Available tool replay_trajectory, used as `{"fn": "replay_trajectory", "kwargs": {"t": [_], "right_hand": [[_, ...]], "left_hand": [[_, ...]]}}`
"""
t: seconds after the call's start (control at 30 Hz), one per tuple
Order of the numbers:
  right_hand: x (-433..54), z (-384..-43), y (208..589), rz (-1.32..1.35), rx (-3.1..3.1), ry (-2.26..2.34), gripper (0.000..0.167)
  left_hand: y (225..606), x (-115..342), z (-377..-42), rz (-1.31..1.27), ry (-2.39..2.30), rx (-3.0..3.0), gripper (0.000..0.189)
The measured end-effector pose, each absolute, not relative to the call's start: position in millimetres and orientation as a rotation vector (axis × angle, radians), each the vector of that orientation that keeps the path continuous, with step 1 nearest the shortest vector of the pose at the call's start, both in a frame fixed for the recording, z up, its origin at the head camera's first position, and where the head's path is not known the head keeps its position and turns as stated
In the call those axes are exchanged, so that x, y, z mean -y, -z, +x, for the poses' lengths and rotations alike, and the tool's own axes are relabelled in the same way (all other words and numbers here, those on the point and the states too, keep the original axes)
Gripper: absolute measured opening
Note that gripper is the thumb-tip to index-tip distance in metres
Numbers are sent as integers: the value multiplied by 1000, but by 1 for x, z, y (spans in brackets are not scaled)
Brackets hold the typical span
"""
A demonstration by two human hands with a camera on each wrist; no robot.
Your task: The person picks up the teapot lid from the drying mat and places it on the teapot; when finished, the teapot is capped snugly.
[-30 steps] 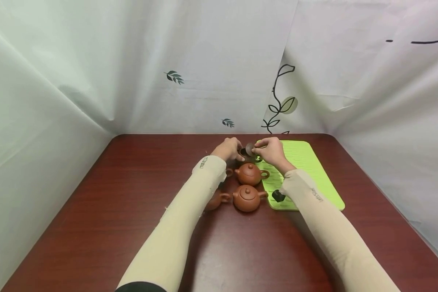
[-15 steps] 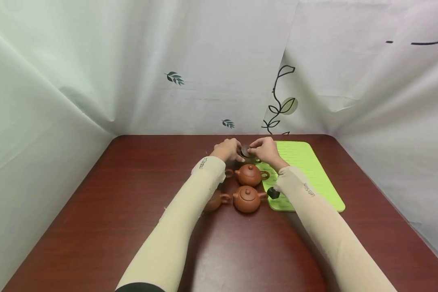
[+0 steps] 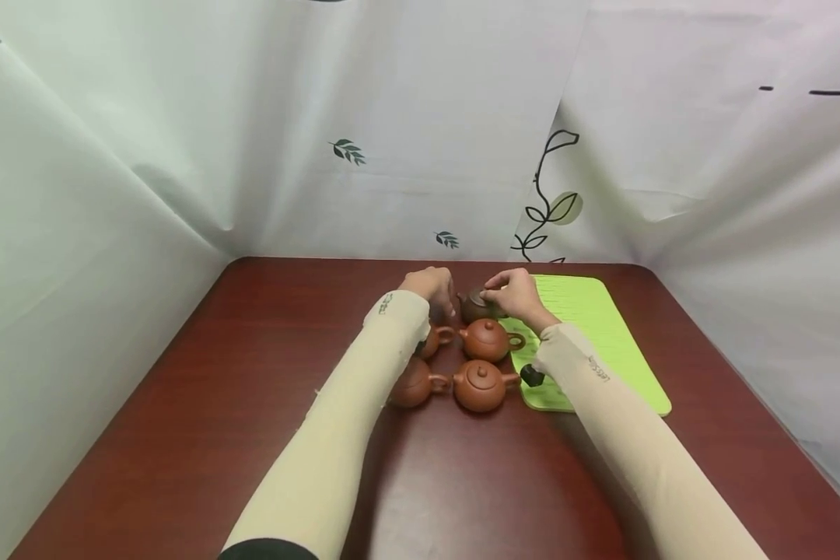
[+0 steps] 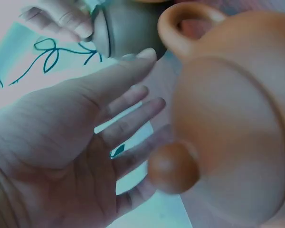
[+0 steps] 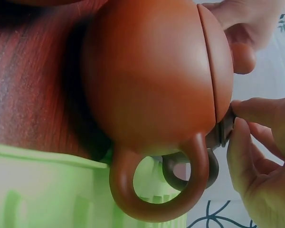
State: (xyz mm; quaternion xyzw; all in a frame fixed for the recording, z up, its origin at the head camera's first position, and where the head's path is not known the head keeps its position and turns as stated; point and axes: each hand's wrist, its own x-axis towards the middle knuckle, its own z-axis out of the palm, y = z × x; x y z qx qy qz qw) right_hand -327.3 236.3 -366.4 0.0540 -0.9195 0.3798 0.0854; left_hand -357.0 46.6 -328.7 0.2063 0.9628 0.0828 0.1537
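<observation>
At the far end of a group of teapots stands a dark brown teapot (image 3: 473, 309), its lid (image 4: 101, 34) down at the opening. My right hand (image 3: 518, 297) pinches the top of that lid between thumb and fingertips; the knob is hidden by the fingers. To the left of the dark pot is my left hand (image 3: 432, 288), which holds nothing. In the left wrist view its fingers (image 4: 128, 126) are spread and relaxed, the thumb overlapping the dark pot's side. An orange-brown teapot (image 3: 486, 341) sits just in front of the dark one, with its lid on.
Another orange-brown teapot (image 3: 479, 386) stands nearest the front. Two more, a front-left teapot (image 3: 411, 386) and a back-left teapot (image 3: 435, 339), are partly covered by the left sleeve. A green ribbed mat (image 3: 595, 334) lies at right on the dark red table (image 3: 287, 311). White curtains surround it.
My right hand has lowered the dark lid from a tilt onto the dark teapot. My left hand has let go of the pot and moved slightly left. The head view has shifted a little.
</observation>
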Motion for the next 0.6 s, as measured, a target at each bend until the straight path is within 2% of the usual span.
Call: {"fn": "replay_trajectory", "kwargs": {"t": [0.2,0.4,0.6], "right_hand": [[-239,-331,365,233,2759,-1112,17],[-247,-329,364,257,2770,-1092,19],[-254,-321,357,297,2710,-1044,37]], "left_hand": [[319,-46,-360,635,-303,-2681,47],[316,-58,-360,704,-311,-2656,56],[307,-59,-357,847,-460,-2718,61]]}}
